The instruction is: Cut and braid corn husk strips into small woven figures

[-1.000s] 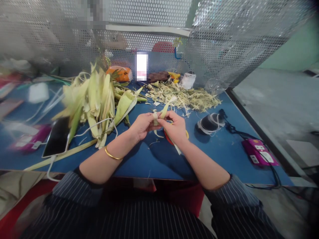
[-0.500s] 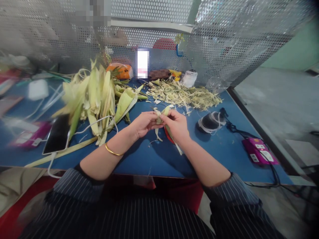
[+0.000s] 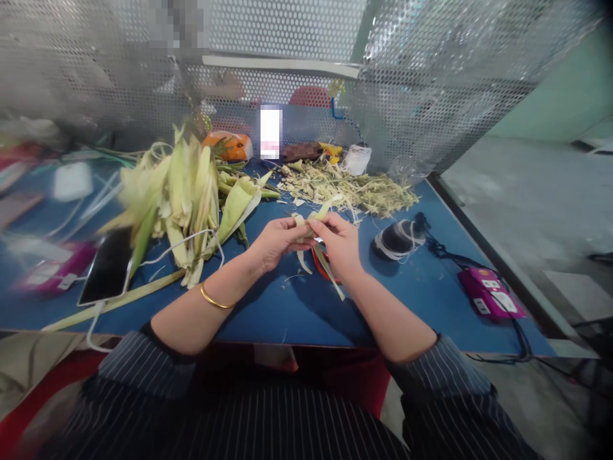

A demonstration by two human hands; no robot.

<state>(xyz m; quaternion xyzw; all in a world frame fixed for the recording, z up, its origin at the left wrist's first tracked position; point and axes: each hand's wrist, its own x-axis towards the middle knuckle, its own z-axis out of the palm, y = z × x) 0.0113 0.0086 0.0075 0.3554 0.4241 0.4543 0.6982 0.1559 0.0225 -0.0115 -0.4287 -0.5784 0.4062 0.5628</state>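
Observation:
Over the middle of the blue table, my left hand (image 3: 278, 241) and my right hand (image 3: 339, 243) meet, both closed on one pale green corn husk strip (image 3: 324, 209). Its upper end sticks out above my fingers, and loose ends hang below them. My fingertips cover the part where the strip is folded or wrapped. Beneath my right hand lies a red-handled tool (image 3: 323, 265), mostly hidden, perhaps scissors. To the left of my left hand is a large heap of corn husks (image 3: 184, 185).
Shredded husk scraps (image 3: 345, 185) are piled behind my hands. On the right are a dark spool wound with white cord (image 3: 400, 237) and a purple power strip (image 3: 488, 292). A phone (image 3: 106, 265) with a white cable lies at the left. A perforated metal screen (image 3: 287, 38) closes the back.
The view has shifted slightly, so the table sits a little lower and further left. My hands stay together on the husk strip, and more of the red-handled tool shows below them.

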